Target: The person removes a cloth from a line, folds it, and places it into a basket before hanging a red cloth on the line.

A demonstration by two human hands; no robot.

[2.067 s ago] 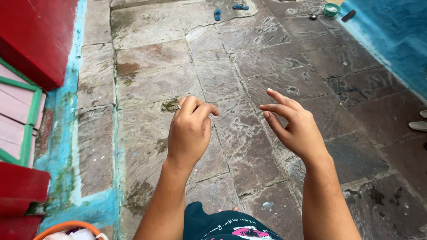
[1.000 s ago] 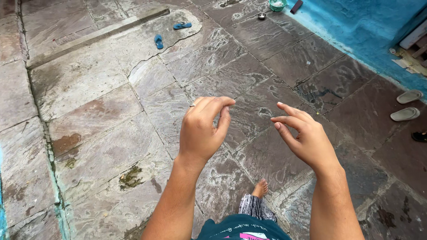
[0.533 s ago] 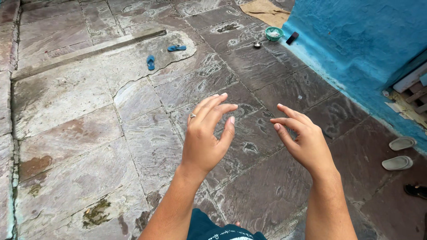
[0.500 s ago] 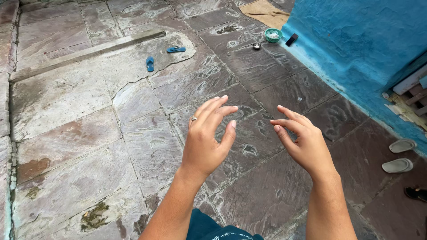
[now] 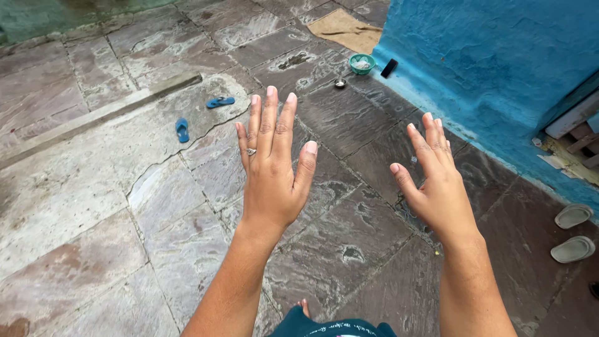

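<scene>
My left hand (image 5: pixel 270 168) is held out flat over the wet stone floor (image 5: pixel 93 187), fingers straight and together, back of the hand up, with a silver ring (image 5: pixel 250 151) on one finger. My right hand (image 5: pixel 437 184) is stretched out beside it, fingers extended and thumb apart. Neither hand holds or touches anything. A bit of my dark teal garment (image 5: pixel 331 327) and a toe show at the bottom edge.
A pair of blue flip-flops (image 5: pixel 182 129) lies on the slabs at the upper left. A blue wall (image 5: pixel 499 56) stands at the right, with a small teal bowl (image 5: pixel 362 63), a metal cup (image 5: pixel 340 82) and a brown mat (image 5: pixel 346 29) near it. Grey slippers (image 5: pixel 573 232) lie at the right edge.
Both hands have opened from curled to flat with fingers stretched forward. The view has swung right and forward, toward the blue wall.
</scene>
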